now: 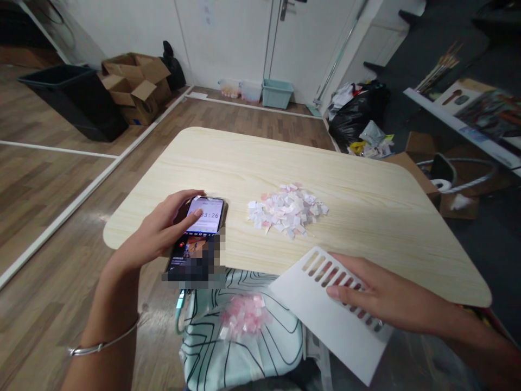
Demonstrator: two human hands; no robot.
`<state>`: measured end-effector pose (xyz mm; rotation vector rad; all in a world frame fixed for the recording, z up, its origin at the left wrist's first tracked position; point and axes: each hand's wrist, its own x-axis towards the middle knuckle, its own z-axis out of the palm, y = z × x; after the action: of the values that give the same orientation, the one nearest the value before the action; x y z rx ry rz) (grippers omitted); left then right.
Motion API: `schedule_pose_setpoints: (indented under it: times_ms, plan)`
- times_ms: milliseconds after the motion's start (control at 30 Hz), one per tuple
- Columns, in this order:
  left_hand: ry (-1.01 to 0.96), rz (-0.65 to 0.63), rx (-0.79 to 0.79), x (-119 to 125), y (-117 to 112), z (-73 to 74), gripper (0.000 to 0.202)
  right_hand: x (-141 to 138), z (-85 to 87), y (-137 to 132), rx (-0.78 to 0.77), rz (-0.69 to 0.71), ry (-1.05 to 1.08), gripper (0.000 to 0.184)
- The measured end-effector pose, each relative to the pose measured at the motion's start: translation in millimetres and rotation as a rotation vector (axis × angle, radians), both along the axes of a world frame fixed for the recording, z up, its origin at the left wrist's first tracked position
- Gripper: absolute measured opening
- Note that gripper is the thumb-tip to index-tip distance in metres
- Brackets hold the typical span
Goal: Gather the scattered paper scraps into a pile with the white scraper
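Note:
My left hand (163,231) is wrapped round a smartphone (201,228) at the near left edge of the light wooden table (366,217), the thumb resting on its lit screen. My right hand (378,296) grips a white slotted plastic card (321,304), held tilted over the table's near edge. A heap of small white and pink paper pieces (288,209) lies on the table in front of both hands. A clear bag of pink and white pieces (246,315) rests on my lap, on patterned cloth (228,347).
Open cardboard boxes (136,84) and a black bin (79,98) stand at the far left on the wooden floor. A teal tub (277,92) sits by the white door. Black rubbish bags (358,114) and a shelf with clutter (468,114) fill the right side.

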<state>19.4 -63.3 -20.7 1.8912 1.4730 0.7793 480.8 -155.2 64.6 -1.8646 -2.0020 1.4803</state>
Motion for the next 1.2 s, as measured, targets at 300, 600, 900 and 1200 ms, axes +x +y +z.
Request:
schedule_pose_setpoints:
  times_ms: [300,600,900,1200]
  plan:
    - [-0.014,-0.019,0.009,-1,-1,1.0,0.076,20,26.2,-6,0.044,-0.131,-0.076,0.081]
    - [-0.038,-0.006,-0.012,-1,-1,-1.5,0.084,92,17.8,27,0.079,-0.446,-0.034,0.072]
    - [0.005,-0.011,-0.006,-4,0,-5.7,0.075,97,32.2,43,0.111,-0.576,-0.003,0.072]
    - [0.015,-0.02,-0.024,-6,-3,-6.8,0.07,87,38.2,65,0.082,-0.5,-0.012,0.056]
